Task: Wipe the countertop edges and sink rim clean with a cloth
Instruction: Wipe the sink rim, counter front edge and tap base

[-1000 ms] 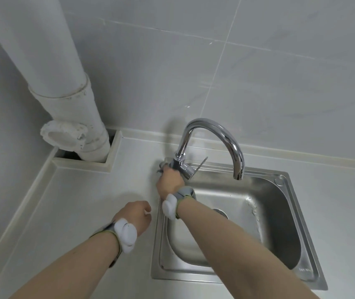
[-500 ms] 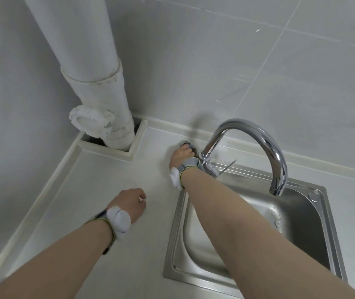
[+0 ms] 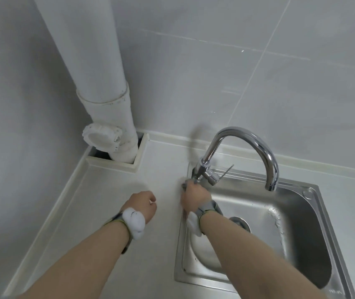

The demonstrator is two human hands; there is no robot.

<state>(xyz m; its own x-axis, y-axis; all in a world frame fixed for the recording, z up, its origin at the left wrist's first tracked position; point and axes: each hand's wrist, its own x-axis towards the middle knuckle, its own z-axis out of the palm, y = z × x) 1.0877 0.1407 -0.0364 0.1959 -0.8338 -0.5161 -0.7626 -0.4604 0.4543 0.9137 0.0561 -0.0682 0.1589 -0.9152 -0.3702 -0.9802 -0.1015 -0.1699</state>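
Cloth (image 3: 185,184): small grey wad, mostly hidden under my right hand (image 3: 194,196), only scrap showing past knuckles; shape blurred, long axis and pointing cannot tell. Sits at sink (image 3: 314,192) rim's back-left corner, touching base of faucet (image 3: 245,147). Right fingers curled tight, pressing cloth onto rim. Left hand (image 3: 142,205) in loose fist, fingers folded together, holding nothing visible, over countertop (image 3: 111,212) just left of sink's left edge.

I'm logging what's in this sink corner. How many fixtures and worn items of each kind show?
Sinks: 1
Faucets: 1
Drain pipes: 1
Wrist bands: 2
Total: 5
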